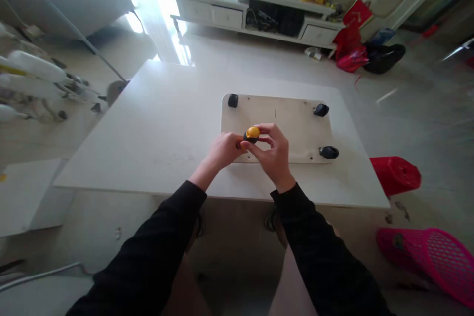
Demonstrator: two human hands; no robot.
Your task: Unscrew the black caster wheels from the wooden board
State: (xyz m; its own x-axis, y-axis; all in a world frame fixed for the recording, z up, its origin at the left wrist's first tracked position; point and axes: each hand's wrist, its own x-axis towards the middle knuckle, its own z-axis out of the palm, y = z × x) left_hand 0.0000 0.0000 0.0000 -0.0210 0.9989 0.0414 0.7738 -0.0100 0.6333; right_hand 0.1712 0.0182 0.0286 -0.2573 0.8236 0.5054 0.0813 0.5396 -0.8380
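Observation:
A yellow and black screwdriver handle (252, 134) points up toward me, gripped in the fingertips of my right hand (274, 150). My left hand (225, 149) is closed right beside it, near the board's lower left corner; what its fingers hold is hidden. Beneath both hands lies a pale wooden board (292, 128) with rounded corners. Black caster wheels show at three of its corners: an upper left caster (233, 100), an upper right caster (321, 109) and a lower right caster (329, 152). The screwdriver's tip and the board's fourth corner are covered by my hands.
The board rests on a white table (148, 133). To the right on the floor are a red plastic roll or bag (396, 175) and a pink mesh basket (440, 261). A low white cabinet (211, 12) stands beyond the table, a white box (33, 197) to the left.

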